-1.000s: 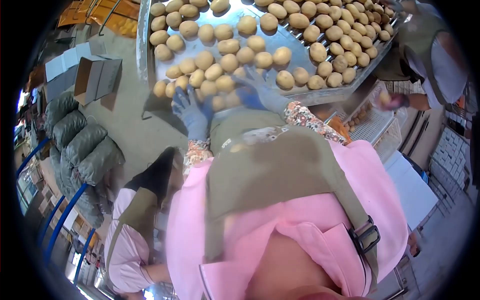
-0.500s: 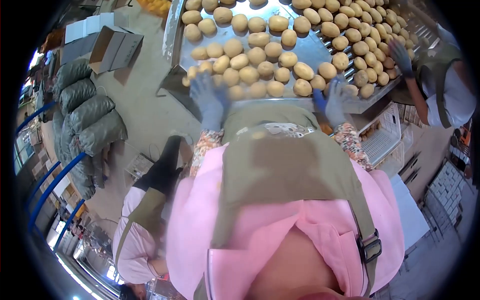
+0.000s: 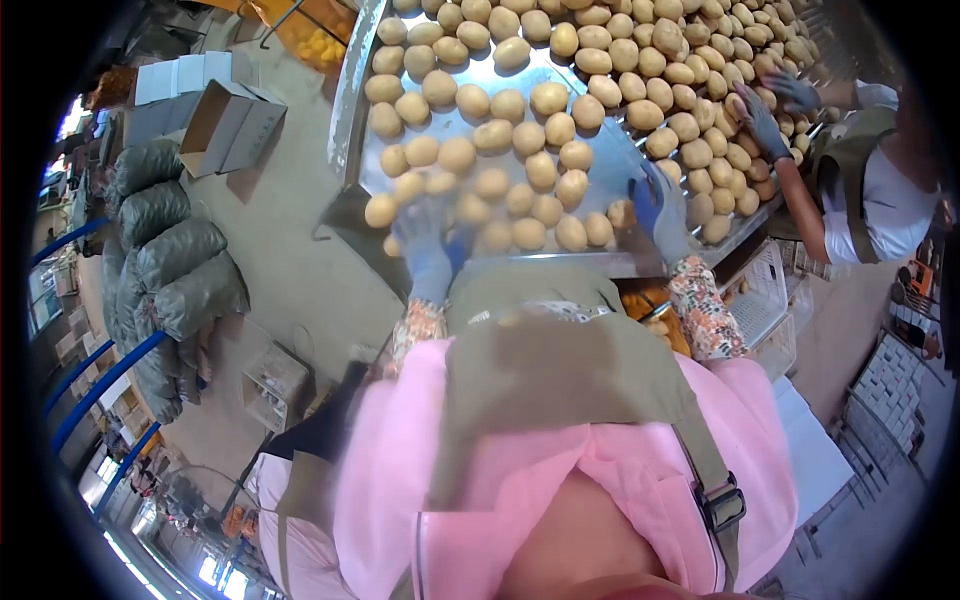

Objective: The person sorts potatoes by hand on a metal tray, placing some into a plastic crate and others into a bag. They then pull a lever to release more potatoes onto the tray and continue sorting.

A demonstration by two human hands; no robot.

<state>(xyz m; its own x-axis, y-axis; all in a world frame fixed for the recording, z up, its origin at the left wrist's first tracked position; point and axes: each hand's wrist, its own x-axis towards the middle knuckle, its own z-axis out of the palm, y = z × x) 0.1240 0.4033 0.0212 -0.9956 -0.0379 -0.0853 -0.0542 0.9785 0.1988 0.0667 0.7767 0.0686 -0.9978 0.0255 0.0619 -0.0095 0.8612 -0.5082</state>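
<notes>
Many potatoes (image 3: 492, 135) lie on a metal sorting table (image 3: 400, 60), loosely spread on the left and packed densely to the right. My left hand (image 3: 428, 250), in a grey and blue glove, is at the table's near left edge beside the closest potatoes. Its fingers are apart, though motion blurs the tips. At the near right edge is my right hand (image 3: 664, 215), gloved the same way, with fingers stretched forward alongside the potatoes. Nothing shows in its grasp.
On the right, a co-worker's gloved hands (image 3: 765, 125) rest among the potatoes. White plastic crates (image 3: 757, 295) stand below the table. Filled green sacks (image 3: 190, 260) and an open cardboard box (image 3: 232, 128) are on the left, and another person (image 3: 305, 500) is behind on the left.
My view has shifted, and the table now appears lower. My right hand has turned more upright beside the potatoes, while my left hand stays near the left edge. The co-worker's second hand now shows.
</notes>
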